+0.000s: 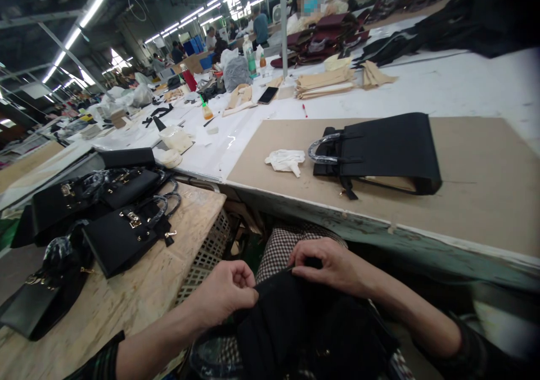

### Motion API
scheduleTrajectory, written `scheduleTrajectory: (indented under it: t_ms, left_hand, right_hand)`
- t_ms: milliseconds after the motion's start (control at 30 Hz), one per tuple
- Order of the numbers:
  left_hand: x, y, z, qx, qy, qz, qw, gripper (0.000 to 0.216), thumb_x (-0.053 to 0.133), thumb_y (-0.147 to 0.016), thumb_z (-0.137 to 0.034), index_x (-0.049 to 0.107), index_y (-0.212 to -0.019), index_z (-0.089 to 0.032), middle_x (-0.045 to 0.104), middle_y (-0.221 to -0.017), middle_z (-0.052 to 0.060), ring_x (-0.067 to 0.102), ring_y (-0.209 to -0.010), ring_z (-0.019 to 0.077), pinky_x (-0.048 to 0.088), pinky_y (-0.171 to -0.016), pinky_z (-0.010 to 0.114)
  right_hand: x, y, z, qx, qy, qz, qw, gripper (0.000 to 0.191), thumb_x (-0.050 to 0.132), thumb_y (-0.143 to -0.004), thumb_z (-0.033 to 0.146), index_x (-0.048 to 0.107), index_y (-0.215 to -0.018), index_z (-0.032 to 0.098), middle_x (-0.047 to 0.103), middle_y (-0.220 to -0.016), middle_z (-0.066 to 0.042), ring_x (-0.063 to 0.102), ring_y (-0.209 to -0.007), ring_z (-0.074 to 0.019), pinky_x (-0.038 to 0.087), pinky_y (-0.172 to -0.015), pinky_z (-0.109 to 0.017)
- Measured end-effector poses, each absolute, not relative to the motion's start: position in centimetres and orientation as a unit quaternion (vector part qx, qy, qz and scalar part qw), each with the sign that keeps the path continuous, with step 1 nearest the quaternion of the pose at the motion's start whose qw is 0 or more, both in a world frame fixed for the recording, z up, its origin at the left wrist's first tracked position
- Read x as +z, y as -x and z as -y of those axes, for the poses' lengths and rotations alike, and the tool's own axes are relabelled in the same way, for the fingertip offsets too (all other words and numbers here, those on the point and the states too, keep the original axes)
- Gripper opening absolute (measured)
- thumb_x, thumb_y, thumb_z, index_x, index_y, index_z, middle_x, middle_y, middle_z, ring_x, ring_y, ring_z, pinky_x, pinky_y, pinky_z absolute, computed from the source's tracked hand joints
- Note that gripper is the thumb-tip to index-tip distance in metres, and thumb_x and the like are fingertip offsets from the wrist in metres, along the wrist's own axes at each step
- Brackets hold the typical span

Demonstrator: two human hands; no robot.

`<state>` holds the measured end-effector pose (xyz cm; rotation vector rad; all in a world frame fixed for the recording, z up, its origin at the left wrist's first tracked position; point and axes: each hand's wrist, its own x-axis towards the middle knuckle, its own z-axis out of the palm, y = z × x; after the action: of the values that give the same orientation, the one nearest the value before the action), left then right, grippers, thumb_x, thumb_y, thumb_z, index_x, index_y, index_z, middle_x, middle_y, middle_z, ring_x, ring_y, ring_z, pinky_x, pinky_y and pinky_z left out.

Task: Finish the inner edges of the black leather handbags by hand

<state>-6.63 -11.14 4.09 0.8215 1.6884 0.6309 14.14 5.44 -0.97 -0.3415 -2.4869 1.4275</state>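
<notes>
A black handbag rests on my lap over checkered cloth, its wrapped handle hanging at the lower left. My left hand pinches the bag's upper edge on the left side, fingers curled. On the far side of that edge, my right hand grips the fabric between thumb and fingers. The lower part of the bag is dark, so its details are hard to make out. Ahead on the table, another black handbag lies on its side, handle pointing left.
Several finished-looking black handbags with gold hardware lie on the wooden board at left, above a plastic crate. A crumpled white paper sits on the cardboard sheet. Farther back are a phone, tan pieces and a pole.
</notes>
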Motion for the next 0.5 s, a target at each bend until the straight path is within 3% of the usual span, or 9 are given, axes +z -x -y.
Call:
scheduleTrajectory:
  t_ms: [200,500]
  left_hand:
    - [3.4,6.1,11.9,0.243,-0.444,-0.761,0.406,0.005,0.056,-0.074,-0.02,0.052,-0.071,-0.018,0.042,-0.056,-0.007,0.037,-0.055,0.0097,0.024,-0.05,0.022]
    - [2.9,6.5,11.7,0.27,-0.406,-0.74,0.463,0.011,0.06,-0.074,-0.023,0.05,-0.072,-0.018,0.042,-0.059,-0.006,0.035,-0.055,0.0094,0.024,-0.05,0.021]
  right_hand:
    - [-1.4,-14.1,-5.3,0.455,0.165,0.865,0.131,0.009,0.066,-0.085,0.025,0.067,-0.079,0.019,0.072,-0.085,-0.001,0.065,-0.076,-0.0166,0.046,-0.073,-0.025]
    - [-1.5,-13.4,-5.1,0.43,0.214,0.868,0.126,0.004,0.066,-0.08,0.021,0.068,-0.076,0.02,0.071,-0.076,0.001,0.063,-0.069,-0.0148,0.043,-0.068,-0.023]
